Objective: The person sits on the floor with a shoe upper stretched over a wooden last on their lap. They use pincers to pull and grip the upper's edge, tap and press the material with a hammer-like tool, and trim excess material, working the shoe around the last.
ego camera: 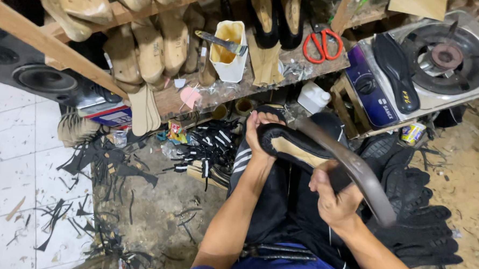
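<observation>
A black shoe upper with a tan insole (293, 146) lies sole-up across my lap. My left hand (258, 131) grips its toe end, fingers curled over the rim. My right hand (333, 200) is closed around the heel end and also holds a long dark brown strip (356, 169) that curves from above the shoe down past my wrist to the right. My legs in dark trousers lie beneath the shoe.
A wooden bench (263, 79) ahead carries a white glue pot with a brush (228, 49), red-handled scissors (322, 44) and wooden shoe lasts (146, 52). A gas stove (442, 57) with a black sole on it stands at right. Black rubber soles (423, 234) pile beside my right leg. Scraps litter the floor.
</observation>
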The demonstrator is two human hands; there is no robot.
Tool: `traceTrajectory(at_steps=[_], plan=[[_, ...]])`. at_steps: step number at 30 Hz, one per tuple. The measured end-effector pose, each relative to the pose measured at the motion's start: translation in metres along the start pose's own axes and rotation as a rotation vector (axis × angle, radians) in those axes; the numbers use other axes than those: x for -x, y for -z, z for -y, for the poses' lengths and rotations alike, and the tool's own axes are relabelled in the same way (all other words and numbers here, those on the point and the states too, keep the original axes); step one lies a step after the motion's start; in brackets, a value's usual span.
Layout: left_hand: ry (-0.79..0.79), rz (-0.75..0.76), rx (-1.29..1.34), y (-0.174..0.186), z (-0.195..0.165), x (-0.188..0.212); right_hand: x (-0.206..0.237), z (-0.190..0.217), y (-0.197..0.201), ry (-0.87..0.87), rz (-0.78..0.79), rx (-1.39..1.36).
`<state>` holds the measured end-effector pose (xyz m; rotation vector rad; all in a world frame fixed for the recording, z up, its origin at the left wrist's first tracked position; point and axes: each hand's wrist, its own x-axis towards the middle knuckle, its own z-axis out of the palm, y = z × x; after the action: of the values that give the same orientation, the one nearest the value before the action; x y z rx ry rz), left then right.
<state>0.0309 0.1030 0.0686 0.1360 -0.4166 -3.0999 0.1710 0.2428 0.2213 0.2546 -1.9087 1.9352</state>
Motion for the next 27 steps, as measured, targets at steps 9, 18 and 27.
traceTrajectory(at_steps=[9,18,27], plan=[[0.0,0.093,0.027,0.008,0.005,0.002,-0.019,0.007,0.018,-0.385,-0.017,-0.034],[0.084,-0.06,0.205,0.003,0.002,0.001,-0.028,0.002,0.043,0.255,0.248,0.802],[-0.487,-0.071,-1.195,-0.07,0.043,0.101,0.015,-0.018,0.03,-0.117,-0.075,0.528]])
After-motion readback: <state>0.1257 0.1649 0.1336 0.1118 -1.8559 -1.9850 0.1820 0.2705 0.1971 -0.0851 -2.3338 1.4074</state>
